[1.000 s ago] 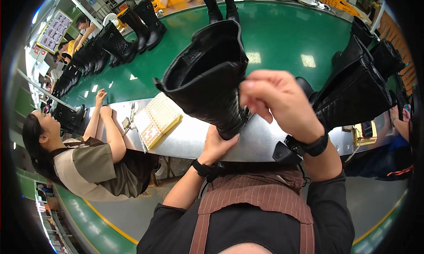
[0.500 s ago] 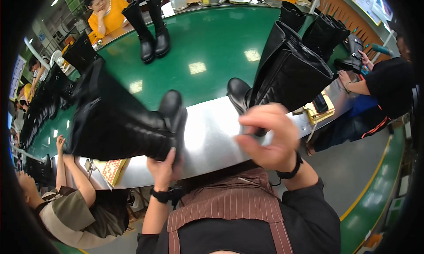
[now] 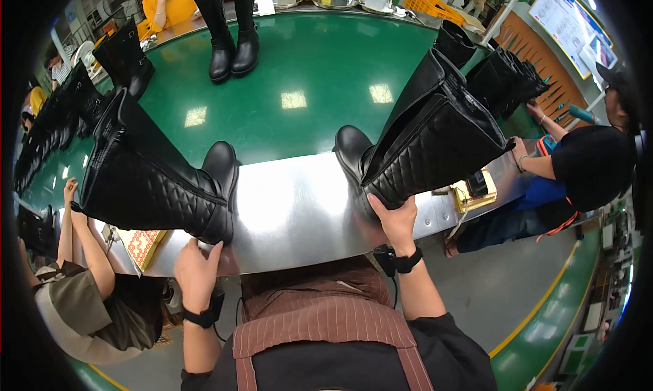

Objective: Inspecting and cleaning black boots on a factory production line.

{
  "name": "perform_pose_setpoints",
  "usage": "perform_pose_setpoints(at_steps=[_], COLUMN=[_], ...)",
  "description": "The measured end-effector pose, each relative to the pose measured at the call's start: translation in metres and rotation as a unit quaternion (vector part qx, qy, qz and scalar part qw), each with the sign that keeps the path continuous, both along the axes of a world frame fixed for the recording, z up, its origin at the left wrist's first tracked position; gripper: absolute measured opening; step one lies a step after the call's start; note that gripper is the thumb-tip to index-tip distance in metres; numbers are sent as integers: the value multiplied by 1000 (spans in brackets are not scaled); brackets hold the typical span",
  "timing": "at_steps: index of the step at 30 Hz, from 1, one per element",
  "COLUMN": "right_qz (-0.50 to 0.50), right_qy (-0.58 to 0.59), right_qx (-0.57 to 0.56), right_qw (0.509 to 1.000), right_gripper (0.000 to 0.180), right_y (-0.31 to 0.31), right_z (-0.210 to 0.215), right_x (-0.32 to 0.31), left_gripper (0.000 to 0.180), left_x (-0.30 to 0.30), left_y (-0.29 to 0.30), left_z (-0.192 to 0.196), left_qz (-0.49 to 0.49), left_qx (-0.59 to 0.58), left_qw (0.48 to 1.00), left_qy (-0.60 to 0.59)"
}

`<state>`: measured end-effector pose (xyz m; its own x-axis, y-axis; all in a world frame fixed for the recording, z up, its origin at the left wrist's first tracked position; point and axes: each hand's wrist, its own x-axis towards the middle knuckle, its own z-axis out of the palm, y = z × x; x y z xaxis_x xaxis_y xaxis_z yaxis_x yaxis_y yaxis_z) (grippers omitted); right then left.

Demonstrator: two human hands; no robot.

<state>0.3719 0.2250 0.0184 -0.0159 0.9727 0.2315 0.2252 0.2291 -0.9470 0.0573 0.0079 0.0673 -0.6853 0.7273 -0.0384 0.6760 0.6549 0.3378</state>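
Two tall black boots with quilted shafts stand in front of me, toes pointing away, on the metal strip and the green surface beyond it. At the heel of the left boot (image 3: 160,187) is my left hand (image 3: 196,268), its fingers curled and its thumb against the heel; the fingertips are partly hidden. My right hand (image 3: 396,221) grips the back of the right boot (image 3: 435,139) just above the heel, thumb on the near side and fingers hidden behind. The right boot's shaft gapes along an opened side and leans right.
The metal strip (image 3: 286,221) edges a green table (image 3: 306,58). Another pair of black boots (image 3: 235,41) stands across it. More boots line both sides. A patterned pad (image 3: 141,245) lies left, a yellow bundle (image 3: 475,190) right. Co-workers sit or stand left, right and opposite.
The left boot has moved left and come to stand upright, with my left hand still at its heel. My right hand, raised and loosely curled before, has come down onto the right boot's heel.
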Motion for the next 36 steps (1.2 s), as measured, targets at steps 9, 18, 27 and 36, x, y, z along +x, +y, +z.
perform_pose_setpoints(at_steps=[9,18,27,36], right_qz=[208,278,78,119], right_qy=[90,-82,-88,-167], right_qx=[62,121,523,494], right_qw=[972,950,844,845], right_gripper=[41,69,87,16], right_y=[-14,-14,-19,-44], right_z=[-2,50,198,201], right_x=[-30,-26,-1,8], left_gripper=[41,103,85,29], left_x=[34,72,83,85], left_y=[33,135,141,143], left_z=[44,27,26,23], left_qz=[-182,-351,-336,-257], left_qx=[280,349,382,398], left_qw=[895,778,783,806], left_qy=[-295,-387,-358,-356])
